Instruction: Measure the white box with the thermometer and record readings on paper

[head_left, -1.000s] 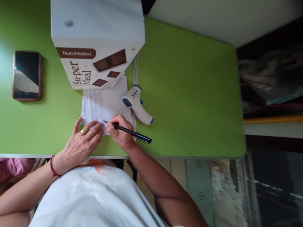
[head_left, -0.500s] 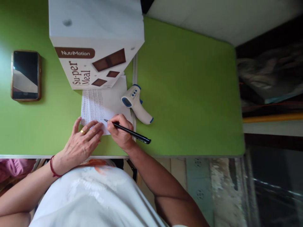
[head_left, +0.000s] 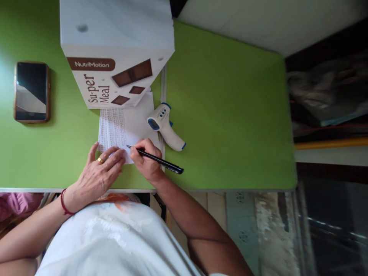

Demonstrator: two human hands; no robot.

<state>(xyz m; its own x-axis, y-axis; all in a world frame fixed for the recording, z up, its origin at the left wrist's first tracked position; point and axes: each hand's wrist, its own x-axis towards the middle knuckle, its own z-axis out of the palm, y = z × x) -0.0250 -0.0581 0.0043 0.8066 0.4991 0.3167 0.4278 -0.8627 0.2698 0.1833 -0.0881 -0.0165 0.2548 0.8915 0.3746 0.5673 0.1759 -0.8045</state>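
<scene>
A black pen [head_left: 162,161] is gripped in my right hand [head_left: 146,159], its tip at the white paper [head_left: 140,126] beside rows of small handwriting. My left hand [head_left: 100,168], with a gold ring and a red wrist cord, lies flat with fingers stretched over the paper's near left edge. The far part of the sheet is hidden by a white carton [head_left: 94,86] printed "NutriMotion Su-per Meal". Just right of the paper lies a white and blue infrared thermometer [head_left: 166,126], close to my right hand.
On the left of the green table [head_left: 230,115] lies a phone [head_left: 31,92] in a brown case. The table's near edge runs just before my body. Dark shelving with a yellow bar [head_left: 330,143] stands to the right, and pink cloth [head_left: 23,204] shows at lower left.
</scene>
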